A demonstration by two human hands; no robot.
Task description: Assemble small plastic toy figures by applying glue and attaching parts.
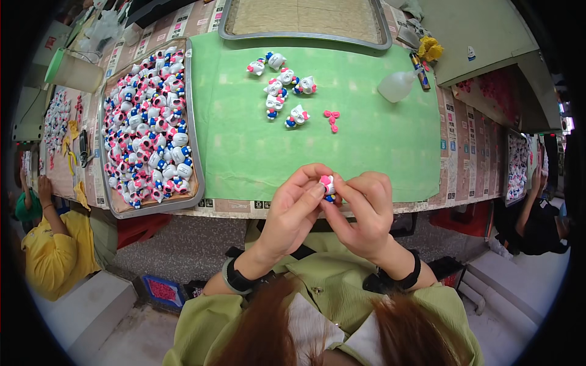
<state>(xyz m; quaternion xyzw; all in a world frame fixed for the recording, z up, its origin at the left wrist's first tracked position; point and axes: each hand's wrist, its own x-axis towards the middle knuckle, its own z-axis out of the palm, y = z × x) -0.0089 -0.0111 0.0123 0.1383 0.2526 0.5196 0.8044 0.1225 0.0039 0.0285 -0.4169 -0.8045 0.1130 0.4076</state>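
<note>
"Bench (452, 140) first: patterned cover, green sheet (378, 149) on top, other workers off to both sides. Hands?"

"Together, over the sheet's near edge. Left hand (292, 210) and right hand (367, 204) both pinch one small figurine (327, 181) between thumbs and fingers."

"Looks?"

"Glossy, pink up top, white under that, blue at the lower end. Fingers cover much of it; can't tell for sure which way it faces."

"Nearby?"

"Loose white-and-blue figurines (287, 76) farther up the sheet, some touching. Pink pieces (332, 115) clustered just right of them. Squeeze bottle (395, 86) toward the right edge."

"Left side?"

"Metal tray (196, 165), heaped with more white, pink and blue ones."
</note>
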